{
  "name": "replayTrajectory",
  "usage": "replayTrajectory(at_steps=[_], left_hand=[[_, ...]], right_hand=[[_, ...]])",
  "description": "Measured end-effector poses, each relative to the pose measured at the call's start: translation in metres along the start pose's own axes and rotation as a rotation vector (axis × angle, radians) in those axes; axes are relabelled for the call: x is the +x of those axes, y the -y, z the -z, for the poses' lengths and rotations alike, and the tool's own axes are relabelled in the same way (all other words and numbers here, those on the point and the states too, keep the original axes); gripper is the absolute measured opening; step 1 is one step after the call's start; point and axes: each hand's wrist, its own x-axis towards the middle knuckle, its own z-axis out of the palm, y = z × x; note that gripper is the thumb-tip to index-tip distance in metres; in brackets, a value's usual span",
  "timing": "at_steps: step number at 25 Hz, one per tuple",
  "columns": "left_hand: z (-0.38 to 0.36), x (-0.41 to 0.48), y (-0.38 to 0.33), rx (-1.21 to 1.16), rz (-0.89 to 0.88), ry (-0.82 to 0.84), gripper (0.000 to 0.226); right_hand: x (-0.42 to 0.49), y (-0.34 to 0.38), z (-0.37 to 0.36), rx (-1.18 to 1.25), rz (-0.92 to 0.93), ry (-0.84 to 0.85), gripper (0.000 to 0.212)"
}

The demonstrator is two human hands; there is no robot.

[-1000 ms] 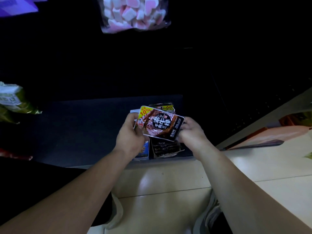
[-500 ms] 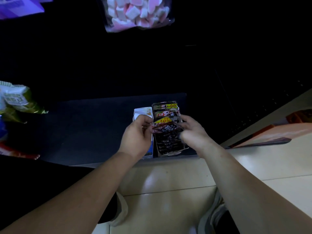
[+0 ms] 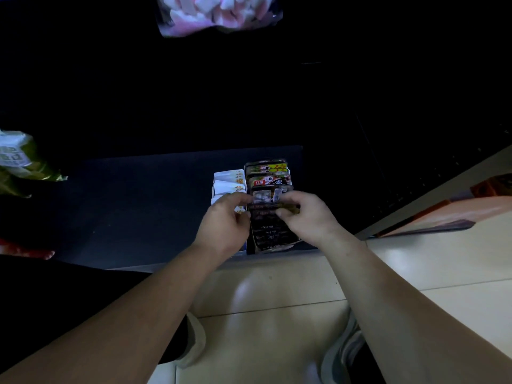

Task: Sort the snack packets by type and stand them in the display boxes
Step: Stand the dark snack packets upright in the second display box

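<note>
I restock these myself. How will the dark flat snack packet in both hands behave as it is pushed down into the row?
The dark flat snack packet looks thin and light, pinched at its corners by the left hand and right hand. It probably flexes somewhat. Standing on edge in the dark display box, it likely leans unless neighbouring packets support it.

Dark packets (image 3: 268,234) with yellow and red labels stand beside white packets (image 3: 229,180); pink-and-white marshmallow bag (image 3: 219,12) at the top.
</note>
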Motion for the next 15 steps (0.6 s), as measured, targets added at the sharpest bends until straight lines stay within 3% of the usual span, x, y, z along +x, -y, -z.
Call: replayTrajectory(at_steps=[2,4,8,11,15], left_hand=[[-0.004,-0.001,0.003,0.014,-0.002,0.01,0.033],[-0.007,-0.001,0.004,0.012,-0.001,0.026,0.036],[-0.008,0.001,0.002,-0.025,-0.011,-0.055,0.04],[-0.008,0.001,-0.001,0.013,-0.068,-0.095,0.045],[-0.018,-0.009,0.006,0.125,-0.181,0.17,0.051]], right_hand=[[0.004,-0.007,-0.009,-0.191,0.063,-0.028,0.021],[0.005,-0.007,-0.011,-0.223,0.053,-0.043,0.012],[0.01,0.004,0.0,-0.188,0.109,-0.204,0.013],[0.015,0.007,0.004,-0.159,0.086,-0.112,0.017],[0.008,-0.007,-0.012,-0.158,0.022,-0.027,0.022]])
